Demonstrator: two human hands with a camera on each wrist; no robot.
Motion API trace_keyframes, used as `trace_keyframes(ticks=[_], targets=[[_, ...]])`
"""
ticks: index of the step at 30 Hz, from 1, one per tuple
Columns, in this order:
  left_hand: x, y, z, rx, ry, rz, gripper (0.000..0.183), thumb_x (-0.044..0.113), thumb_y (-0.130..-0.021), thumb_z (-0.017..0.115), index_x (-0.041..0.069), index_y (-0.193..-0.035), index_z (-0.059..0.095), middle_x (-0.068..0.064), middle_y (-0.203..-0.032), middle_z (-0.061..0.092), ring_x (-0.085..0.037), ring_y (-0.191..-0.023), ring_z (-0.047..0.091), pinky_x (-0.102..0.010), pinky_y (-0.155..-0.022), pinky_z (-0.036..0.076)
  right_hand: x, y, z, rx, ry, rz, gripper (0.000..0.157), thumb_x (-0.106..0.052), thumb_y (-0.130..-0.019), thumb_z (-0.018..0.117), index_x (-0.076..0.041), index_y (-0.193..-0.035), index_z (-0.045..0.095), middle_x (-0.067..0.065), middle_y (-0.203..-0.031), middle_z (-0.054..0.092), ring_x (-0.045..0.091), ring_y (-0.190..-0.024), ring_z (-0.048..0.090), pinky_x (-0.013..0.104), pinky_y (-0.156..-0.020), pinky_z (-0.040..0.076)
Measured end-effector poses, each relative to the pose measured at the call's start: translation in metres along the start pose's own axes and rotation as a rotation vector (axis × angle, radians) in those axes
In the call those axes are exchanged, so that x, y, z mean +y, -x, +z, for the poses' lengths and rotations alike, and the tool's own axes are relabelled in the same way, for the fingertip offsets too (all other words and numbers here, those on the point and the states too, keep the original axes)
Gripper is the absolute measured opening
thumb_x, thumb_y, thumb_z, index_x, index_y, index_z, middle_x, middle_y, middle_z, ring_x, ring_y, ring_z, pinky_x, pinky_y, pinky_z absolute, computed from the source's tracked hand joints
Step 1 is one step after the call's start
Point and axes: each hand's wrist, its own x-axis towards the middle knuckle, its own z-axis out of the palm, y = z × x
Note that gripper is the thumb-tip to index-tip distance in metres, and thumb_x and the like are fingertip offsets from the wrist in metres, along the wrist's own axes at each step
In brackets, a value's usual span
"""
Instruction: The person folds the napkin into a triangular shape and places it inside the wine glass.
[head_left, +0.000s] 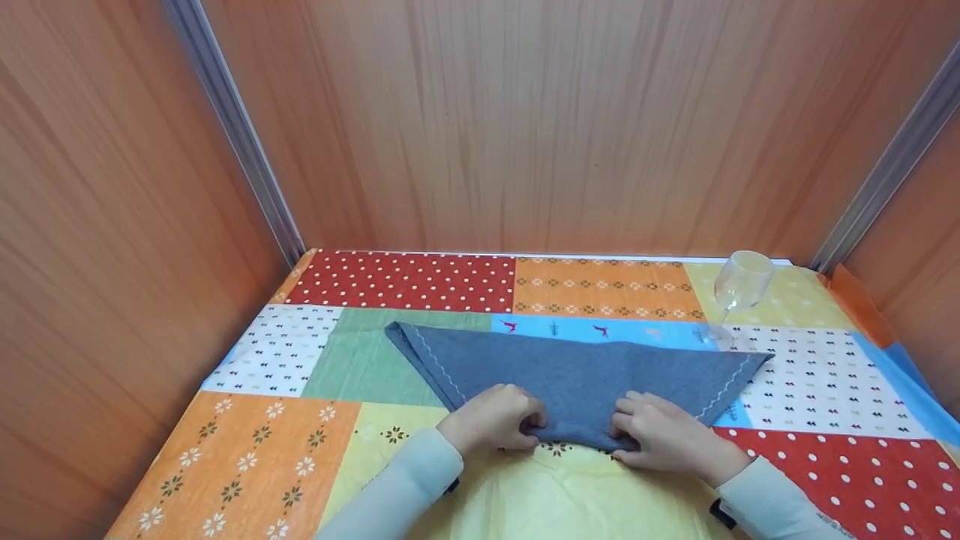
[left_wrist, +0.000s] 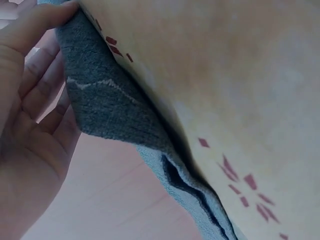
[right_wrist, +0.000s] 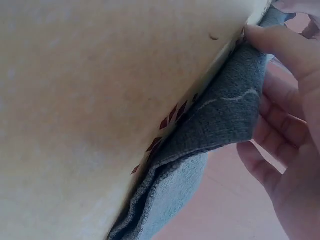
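Observation:
A grey-blue cloth (head_left: 574, 375) with pale wavy stitching near its ends lies folded into a trapezoid, its longer side at the back. At the left of its short near edge, my left hand (head_left: 495, 416) pinches the fabric between thumb and fingers. My right hand (head_left: 664, 435) grips the same edge farther right. The left wrist view shows a folded flap of cloth (left_wrist: 107, 107) between the thumb and fingers (left_wrist: 47, 95). A matching flap of cloth (right_wrist: 220, 110) sits in the right hand's fingers (right_wrist: 280, 125) in the right wrist view.
A clear stemmed wine glass (head_left: 742, 281) stands upright behind the cloth's right end. Beneath everything lies a multicoloured patchwork-print tablecloth (head_left: 247, 457). Wood-grain panels (head_left: 525, 127) enclose the table at the back and both sides, with metal posts (head_left: 240, 135) at the corners.

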Motion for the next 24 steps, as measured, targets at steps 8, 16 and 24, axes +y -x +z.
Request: trace_keyframes(ticks=[8,16,24], targets=[[-0.004,0.001,0.000,0.003,0.035,-0.056,0.019,0.022,-0.087,0.074,0.015,-0.104,0.075,0.008,-0.090,0.070,-0.001,-0.074,0.057,-0.019,-0.071,0.050,0.006,0.002,-0.002,-0.082,-0.133,0.134,0.009,-0.024,-0.092,0.072,-0.016,-0.088,0.070,-0.011,-0.084,0.057,0.006,-0.076,0.051,0.029,-0.067,0.050],[-0.013,0.000,0.001,-0.022,0.152,-0.121,0.023,0.016,-0.092,0.065,0.011,-0.113,0.073,0.005,-0.096,0.070,-0.002,-0.076,0.054,-0.017,-0.072,0.047,0.017,0.005,0.000,-0.102,-0.338,0.214,0.014,-0.018,-0.102,0.059,-0.011,-0.100,0.072,-0.004,-0.095,0.067,0.013,-0.088,0.064,0.037,-0.076,0.056],[-0.021,-0.002,0.001,0.008,0.268,-0.193,0.009,0.014,-0.097,0.063,0.012,-0.106,0.063,0.007,-0.091,0.061,-0.006,-0.076,0.052,-0.021,-0.072,0.047,0.026,0.003,0.002,-0.125,-0.442,0.282,0.017,-0.018,-0.104,0.055,-0.010,-0.106,0.070,-0.001,-0.099,0.070,0.015,-0.090,0.066,0.036,-0.076,0.055]])
